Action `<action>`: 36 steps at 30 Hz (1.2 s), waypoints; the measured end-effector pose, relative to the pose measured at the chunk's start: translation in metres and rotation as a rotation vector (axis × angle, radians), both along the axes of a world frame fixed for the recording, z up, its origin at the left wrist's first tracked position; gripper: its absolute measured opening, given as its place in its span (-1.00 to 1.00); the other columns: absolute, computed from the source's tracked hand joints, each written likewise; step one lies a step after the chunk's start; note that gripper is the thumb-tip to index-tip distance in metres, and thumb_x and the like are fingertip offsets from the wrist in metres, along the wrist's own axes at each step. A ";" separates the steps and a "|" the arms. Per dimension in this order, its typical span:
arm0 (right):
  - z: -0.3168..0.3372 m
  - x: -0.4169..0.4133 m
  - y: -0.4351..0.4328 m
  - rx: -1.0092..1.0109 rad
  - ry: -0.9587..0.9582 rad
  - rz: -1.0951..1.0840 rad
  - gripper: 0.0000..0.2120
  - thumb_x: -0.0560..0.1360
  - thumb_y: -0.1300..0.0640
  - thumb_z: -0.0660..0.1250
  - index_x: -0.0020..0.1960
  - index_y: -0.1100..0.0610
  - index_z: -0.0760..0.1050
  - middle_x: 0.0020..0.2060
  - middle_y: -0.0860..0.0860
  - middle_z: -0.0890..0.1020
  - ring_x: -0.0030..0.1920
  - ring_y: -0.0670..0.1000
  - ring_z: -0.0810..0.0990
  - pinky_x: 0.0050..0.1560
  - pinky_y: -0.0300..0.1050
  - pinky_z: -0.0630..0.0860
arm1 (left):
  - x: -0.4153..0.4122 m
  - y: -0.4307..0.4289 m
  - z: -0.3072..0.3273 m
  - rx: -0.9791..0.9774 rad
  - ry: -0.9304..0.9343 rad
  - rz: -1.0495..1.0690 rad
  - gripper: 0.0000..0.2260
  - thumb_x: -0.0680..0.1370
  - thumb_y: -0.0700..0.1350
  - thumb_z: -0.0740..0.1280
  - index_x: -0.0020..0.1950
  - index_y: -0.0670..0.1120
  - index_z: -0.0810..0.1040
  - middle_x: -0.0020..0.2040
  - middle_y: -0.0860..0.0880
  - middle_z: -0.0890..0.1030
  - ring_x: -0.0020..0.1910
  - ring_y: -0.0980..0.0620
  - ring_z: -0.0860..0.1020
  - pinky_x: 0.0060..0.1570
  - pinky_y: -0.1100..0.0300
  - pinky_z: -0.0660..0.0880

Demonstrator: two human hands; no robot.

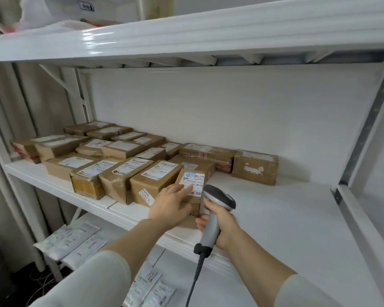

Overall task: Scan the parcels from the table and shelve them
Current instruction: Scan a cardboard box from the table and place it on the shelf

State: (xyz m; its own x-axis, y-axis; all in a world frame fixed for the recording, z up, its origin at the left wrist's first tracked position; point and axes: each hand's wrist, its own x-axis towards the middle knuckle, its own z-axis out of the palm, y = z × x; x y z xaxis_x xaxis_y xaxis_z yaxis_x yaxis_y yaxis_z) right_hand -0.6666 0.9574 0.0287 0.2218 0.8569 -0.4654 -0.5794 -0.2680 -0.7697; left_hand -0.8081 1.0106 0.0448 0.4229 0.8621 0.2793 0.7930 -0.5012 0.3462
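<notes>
So, we're at the middle shelf [275,207] with both hands busy. Our left hand [171,204] is laid flat on top of a small brown parcel [192,185]. The fingers are straight and a bit spread, with the fingertips resting right on its white label. There's no curl to it, so it's just pressing on the carton, not gripping.

Our right hand [222,227] is wrapped around the grey handle of the scanner [220,198], fingers closed snug round it. The dark scanner head is tilted toward that label, just beside the parcel's right side. A black cable [195,278] hangs from the base of the handle, down past the shelf's front edge.

The parcel itself sits at the front edge of the middle shelf, at the right end of the front row of boxes [120,173], touching its neighbour on the left. That row and more cartons behind it cover the left part of the shelf, labels up. One more brown box [255,167] stands further back on the shelf, near the back wall. Below the shelf, white soft mailers [71,238] lie flat on the next level down.
</notes>
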 end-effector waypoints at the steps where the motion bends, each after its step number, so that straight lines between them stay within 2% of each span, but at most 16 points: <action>1: -0.001 -0.004 0.006 0.003 0.029 0.011 -0.66 0.45 0.09 0.48 0.09 0.30 0.55 -0.11 0.22 0.56 -0.28 0.08 0.54 -0.22 -0.08 0.57 | 0.000 0.005 -0.001 0.013 0.094 -0.067 -0.44 0.55 0.06 0.22 0.54 0.12 0.16 0.50 0.00 0.26 0.49 -0.01 0.17 0.48 0.02 0.10; 4: -0.004 -0.011 0.018 0.015 0.088 0.003 -0.77 0.46 0.14 0.46 0.03 0.26 0.56 -0.14 0.19 0.59 -0.33 0.06 0.53 -0.19 -0.08 0.55 | 0.006 0.017 -0.004 0.024 0.274 -0.105 -0.36 0.54 0.20 0.20 0.56 0.07 0.08 0.52 0.04 0.20 0.51 0.01 0.10 0.50 -0.02 -0.05; 5: -0.005 -0.012 0.022 0.014 0.092 -0.007 -0.79 0.47 0.14 0.45 0.00 0.26 0.57 -0.17 0.18 0.61 -0.34 0.05 0.53 -0.16 -0.08 0.55 | 0.007 0.022 -0.004 0.047 0.309 -0.099 -0.37 0.55 0.22 0.17 0.56 0.05 0.08 0.51 0.03 0.19 0.51 0.00 0.10 0.49 -0.02 -0.04; 7: -0.006 -0.012 0.026 0.003 0.084 -0.034 -0.81 0.46 0.15 0.45 -0.04 0.26 0.56 -0.29 0.15 0.60 -0.40 0.03 0.52 -0.23 -0.11 0.53 | 0.005 0.034 -0.007 0.118 0.373 -0.109 -0.44 0.61 0.16 0.13 0.56 0.02 0.09 0.51 0.01 0.19 0.51 -0.01 0.12 0.49 -0.01 0.02; 8: -0.007 -0.011 0.028 -0.009 0.076 -0.056 -0.81 0.46 0.15 0.46 -0.05 0.27 0.55 -0.32 0.15 0.59 -0.42 0.03 0.52 -0.24 -0.11 0.53 | 0.003 0.040 -0.008 0.145 0.388 -0.119 -0.47 0.62 0.11 0.11 0.55 0.00 0.09 0.50 0.00 0.20 0.50 -0.01 0.13 0.49 0.01 0.04; 12: -0.011 -0.007 0.029 -0.039 0.037 -0.134 -0.76 0.45 0.15 0.47 -0.02 0.30 0.56 -0.23 0.22 0.64 -0.27 0.10 0.60 -0.01 -0.03 0.56 | 0.004 0.057 -0.010 0.173 0.380 -0.131 -0.52 0.63 0.02 0.09 0.53 -0.06 0.14 0.47 -0.04 0.24 0.48 -0.04 0.17 0.45 0.03 0.10; 14: -0.011 -0.007 0.027 -0.042 0.043 -0.139 -0.76 0.46 0.14 0.46 0.00 0.30 0.56 -0.23 0.21 0.65 -0.26 0.10 0.62 -0.01 -0.04 0.57 | 0.007 0.059 -0.010 0.165 0.389 -0.117 -0.52 0.62 0.00 0.09 0.52 -0.07 0.16 0.46 -0.05 0.26 0.47 -0.07 0.20 0.44 0.00 0.13; 18: -0.012 -0.006 0.022 -0.046 0.058 -0.173 -0.82 0.47 0.12 0.45 -0.08 0.24 0.55 -0.24 0.21 0.65 -0.26 0.10 0.62 0.02 -0.02 0.55 | 0.008 0.060 -0.011 0.188 0.394 -0.109 -0.52 0.59 0.01 0.09 0.49 -0.08 0.19 0.40 -0.08 0.30 0.43 -0.08 0.24 0.40 0.00 0.19; 20: -0.011 -0.005 0.015 -0.043 0.046 -0.176 -0.83 0.47 0.10 0.45 -0.09 0.20 0.55 -0.23 0.20 0.66 -0.26 0.09 0.62 -0.03 -0.02 0.56 | 0.008 0.059 -0.013 0.198 0.405 -0.101 -0.52 0.58 0.02 0.09 0.49 -0.09 0.19 0.39 -0.09 0.31 0.43 -0.09 0.24 0.41 -0.04 0.17; 23: -0.010 -0.002 -0.004 -0.024 0.013 -0.175 -0.81 0.47 0.07 0.44 -0.03 0.18 0.56 -0.23 0.17 0.67 -0.26 0.07 0.64 -0.08 -0.04 0.55 | 0.015 0.051 -0.012 0.259 0.426 -0.040 -0.49 0.57 0.05 0.12 0.49 -0.10 0.16 0.42 -0.13 0.27 0.47 -0.13 0.18 0.45 -0.20 0.02; 26: -0.011 0.010 -0.036 -0.013 -0.023 -0.178 -0.72 0.44 0.03 0.48 0.04 0.18 0.56 -0.19 0.16 0.70 -0.22 0.08 0.67 -0.06 -0.03 0.57 | 0.030 0.024 -0.015 0.349 0.427 -0.106 -0.37 0.56 0.04 0.18 0.55 -0.13 0.04 0.52 -0.20 0.10 0.54 -0.18 -0.01 0.45 -0.21 -0.18; 29: -0.013 0.027 -0.084 -0.001 -0.063 -0.203 -0.64 0.39 0.00 0.51 0.09 0.17 0.57 -0.15 0.16 0.70 -0.18 0.09 0.67 -0.01 0.00 0.59 | 0.054 -0.018 -0.020 0.424 0.398 -0.258 -0.32 0.43 0.00 0.36 0.50 -0.18 0.25 0.44 -0.24 0.29 0.48 -0.23 0.19 0.48 -0.16 -0.03; 30: -0.013 0.034 -0.103 0.003 -0.075 -0.219 -0.63 0.39 -0.01 0.52 0.09 0.17 0.57 -0.15 0.16 0.70 -0.19 0.09 0.67 -0.01 0.01 0.59 | 0.064 -0.035 -0.022 0.426 0.380 -0.309 -0.33 0.43 -0.02 0.37 0.49 -0.18 0.26 0.43 -0.22 0.31 0.46 -0.22 0.22 0.48 -0.13 0.00; 32: -0.015 0.050 -0.147 0.007 -0.102 -0.253 -0.65 0.39 -0.01 0.51 0.07 0.16 0.57 -0.18 0.16 0.69 -0.23 0.07 0.65 0.01 0.02 0.59 | 0.087 -0.072 -0.025 0.384 0.340 -0.411 -0.37 0.51 -0.06 0.29 0.53 -0.17 0.18 0.46 -0.19 0.26 0.46 -0.19 0.21 0.48 -0.04 0.04; 36: -0.028 0.084 -0.254 -0.018 -0.127 -0.335 -0.68 0.41 0.00 0.50 0.04 0.18 0.58 -0.28 0.13 0.67 -0.33 0.04 0.61 -0.02 0.01 0.60 | 0.137 -0.164 -0.036 0.241 0.268 -0.611 -0.49 0.60 -0.01 0.17 0.53 -0.11 0.18 0.41 -0.11 0.36 0.36 -0.11 0.35 0.28 0.06 0.32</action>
State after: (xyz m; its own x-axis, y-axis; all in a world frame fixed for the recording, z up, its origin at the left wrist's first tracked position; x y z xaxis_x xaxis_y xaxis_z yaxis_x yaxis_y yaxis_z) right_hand -0.5830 0.7031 0.0012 0.5463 0.7185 -0.4306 -0.5375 -0.0935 -0.8380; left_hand -0.6714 0.8464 0.0093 0.8919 0.3758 0.2516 0.3878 -0.9217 0.0021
